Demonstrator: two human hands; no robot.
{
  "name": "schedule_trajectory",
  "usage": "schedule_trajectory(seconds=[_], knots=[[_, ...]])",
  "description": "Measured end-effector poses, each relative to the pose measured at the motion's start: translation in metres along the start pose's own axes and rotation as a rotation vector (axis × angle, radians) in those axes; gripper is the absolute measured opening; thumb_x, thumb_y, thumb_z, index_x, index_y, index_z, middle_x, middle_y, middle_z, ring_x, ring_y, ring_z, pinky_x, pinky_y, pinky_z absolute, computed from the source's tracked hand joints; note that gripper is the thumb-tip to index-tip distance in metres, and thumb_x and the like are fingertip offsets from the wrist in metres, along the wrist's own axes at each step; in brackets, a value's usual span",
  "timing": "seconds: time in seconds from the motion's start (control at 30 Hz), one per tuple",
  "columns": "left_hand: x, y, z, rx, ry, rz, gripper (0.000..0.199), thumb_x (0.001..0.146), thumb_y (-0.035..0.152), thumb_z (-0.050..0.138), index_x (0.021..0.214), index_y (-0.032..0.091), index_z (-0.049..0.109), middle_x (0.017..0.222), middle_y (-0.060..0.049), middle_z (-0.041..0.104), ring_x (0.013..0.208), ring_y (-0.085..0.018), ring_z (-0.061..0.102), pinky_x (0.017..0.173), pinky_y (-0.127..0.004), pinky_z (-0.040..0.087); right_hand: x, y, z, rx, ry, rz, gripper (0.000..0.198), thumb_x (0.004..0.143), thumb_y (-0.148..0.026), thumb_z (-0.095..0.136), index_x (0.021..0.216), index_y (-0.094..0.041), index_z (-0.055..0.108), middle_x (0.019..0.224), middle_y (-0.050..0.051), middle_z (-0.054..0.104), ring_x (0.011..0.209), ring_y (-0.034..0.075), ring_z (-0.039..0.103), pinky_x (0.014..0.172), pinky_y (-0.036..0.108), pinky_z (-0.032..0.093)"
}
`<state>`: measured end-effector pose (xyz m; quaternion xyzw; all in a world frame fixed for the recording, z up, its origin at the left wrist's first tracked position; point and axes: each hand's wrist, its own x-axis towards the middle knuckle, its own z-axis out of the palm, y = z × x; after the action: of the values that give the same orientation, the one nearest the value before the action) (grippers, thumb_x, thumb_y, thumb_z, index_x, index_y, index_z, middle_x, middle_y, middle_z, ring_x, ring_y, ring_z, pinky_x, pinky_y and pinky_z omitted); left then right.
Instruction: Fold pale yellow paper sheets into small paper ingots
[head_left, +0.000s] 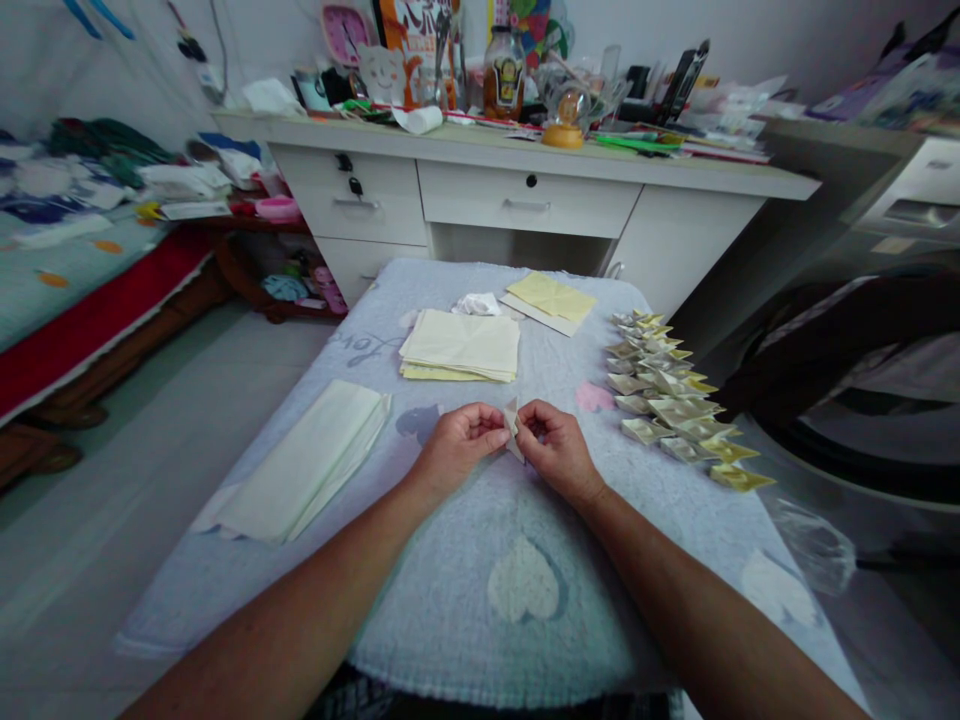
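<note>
Between my two hands is a small folded paper piece point(512, 418), pale cream, pointed at its top and bottom ends. My left hand point(472, 438) pinches its left side with thumb and fingers. On the other side, my right hand point(553, 445) has its fingertips closed on the right edge. Just beyond the hands lies a stack of cream and yellow paper sheets point(461, 342). To the right stand several rows of folded paper boats point(667, 400) in cream and yellow. A larger folded bundle of pale paper point(311, 460) rests on the left.
The table wears a pale blue cloth point(450, 600) with heart prints. At its far side are a crumpled white tissue point(478, 304) and creased yellow sheets point(551, 297). A cluttered white desk point(525, 200) stands behind, a bed point(82, 260) left, a washing machine point(885, 330) right.
</note>
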<state>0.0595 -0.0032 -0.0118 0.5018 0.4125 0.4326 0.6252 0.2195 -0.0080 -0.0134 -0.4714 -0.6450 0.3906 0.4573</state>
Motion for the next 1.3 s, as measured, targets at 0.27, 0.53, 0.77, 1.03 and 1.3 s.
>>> schedule_trajectory(seconds=[0.27, 0.53, 0.77, 1.03, 1.3], knots=[[0.0016, 0.0004, -0.003, -0.011, -0.032, -0.003, 0.018, 0.064, 0.02, 0.074, 0.073, 0.014, 0.06, 0.067, 0.003, 0.058, 0.064, -0.009, 0.052, 0.064, -0.023, 0.04, -0.0026, -0.0003, 0.0008, -0.016, -0.023, -0.054, 0.005, 0.075, -0.019, 0.054, 0.07, -0.019, 0.054, 0.06, -0.004, 0.048, 0.056, 0.01, 0.045, 0.055, 0.022, 0.037], [0.0012, -0.0032, -0.0058, 0.005, -0.043, -0.022, 0.021, 0.066, 0.021, 0.073, 0.071, 0.015, 0.054, 0.066, 0.005, 0.052, 0.061, -0.008, 0.047, 0.06, -0.021, 0.035, -0.0032, 0.0019, 0.0001, -0.002, -0.051, -0.057, 0.006, 0.08, -0.021, 0.056, 0.08, -0.018, 0.06, 0.065, -0.003, 0.054, 0.059, 0.01, 0.048, 0.059, 0.021, 0.04], [-0.0008, -0.0011, -0.006, 0.049, -0.008, -0.04, 0.019, 0.066, 0.021, 0.071, 0.07, 0.014, 0.054, 0.065, 0.005, 0.052, 0.061, -0.008, 0.046, 0.06, -0.022, 0.034, -0.0024, 0.0036, -0.0034, -0.002, -0.07, -0.071, 0.01, 0.084, -0.024, 0.056, 0.08, -0.017, 0.063, 0.068, -0.001, 0.058, 0.061, 0.011, 0.05, 0.06, 0.022, 0.04], [-0.0002, -0.0011, -0.0045, 0.016, 0.002, -0.032, 0.02, 0.066, 0.021, 0.073, 0.071, 0.015, 0.055, 0.066, 0.004, 0.056, 0.063, -0.009, 0.05, 0.063, -0.022, 0.037, -0.0021, 0.0058, -0.0048, 0.08, -0.095, -0.011, 0.018, 0.088, -0.032, 0.055, 0.081, -0.017, 0.063, 0.066, -0.002, 0.055, 0.059, 0.01, 0.048, 0.057, 0.021, 0.039], [-0.0022, 0.0038, -0.003, -0.019, -0.041, -0.042, 0.019, 0.07, 0.025, 0.071, 0.084, 0.013, 0.068, 0.077, -0.002, 0.065, 0.07, -0.013, 0.056, 0.07, -0.026, 0.041, -0.002, 0.0047, -0.0036, 0.048, -0.057, -0.043, 0.014, 0.085, -0.026, 0.055, 0.074, -0.018, 0.055, 0.063, -0.004, 0.05, 0.057, 0.009, 0.045, 0.056, 0.02, 0.037]])
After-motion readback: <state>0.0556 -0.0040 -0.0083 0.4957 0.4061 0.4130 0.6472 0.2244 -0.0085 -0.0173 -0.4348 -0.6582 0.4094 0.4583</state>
